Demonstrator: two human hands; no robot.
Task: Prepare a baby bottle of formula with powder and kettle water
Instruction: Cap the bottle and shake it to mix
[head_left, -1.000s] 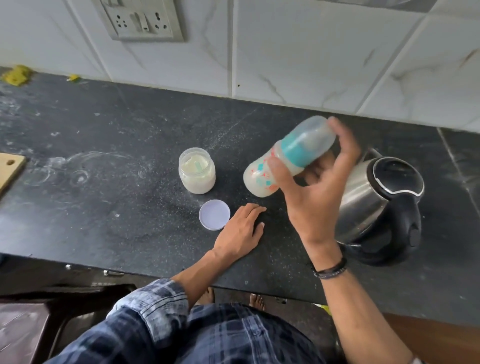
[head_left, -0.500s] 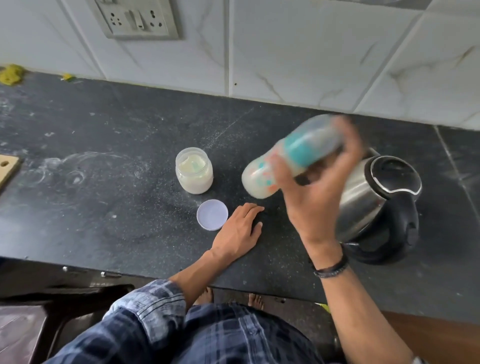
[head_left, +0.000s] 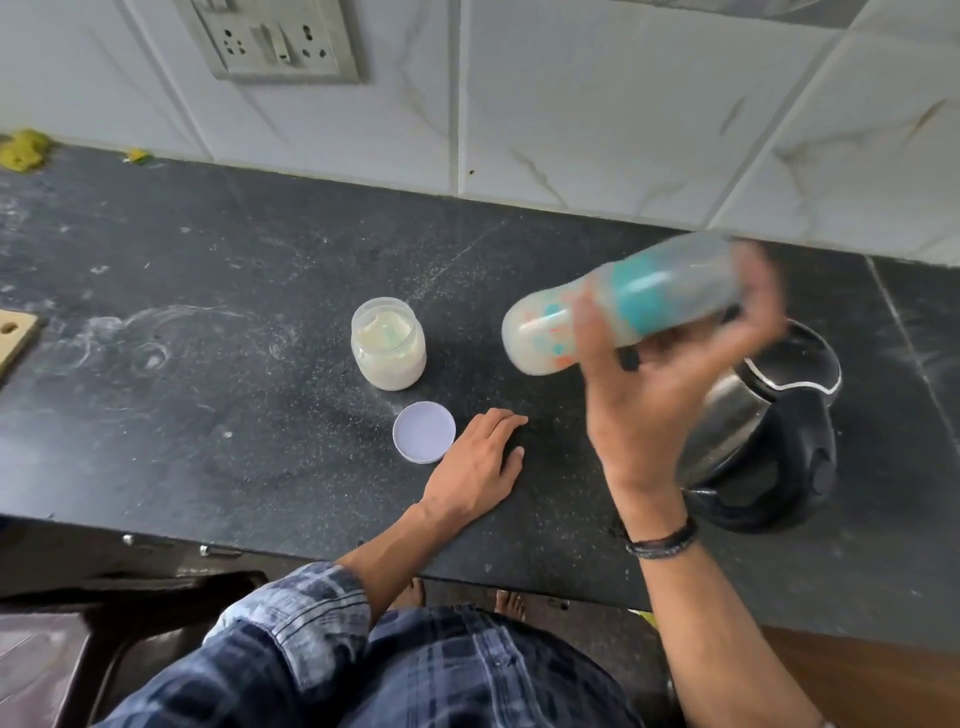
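Note:
My right hand grips a baby bottle with a teal collar and clear cap, held almost sideways above the counter, blurred by motion. Milky liquid fills its base end. An open jar of formula powder stands on the dark counter, and its round pale lid lies in front of it. My left hand rests flat on the counter just right of the lid, fingers apart. A steel kettle with a black lid and handle stands behind my right hand, partly hidden.
A wooden board corner pokes in at the left edge. A wall socket plate sits on the tiled wall. Yellow scraps lie at the counter's back left. Powder dust speckles the counter. The counter's front edge runs below my left wrist.
The bottle in my right hand has swung from tilted toward more level and is blurred, as in shaking. My left hand, the jar, lid and kettle have stayed put.

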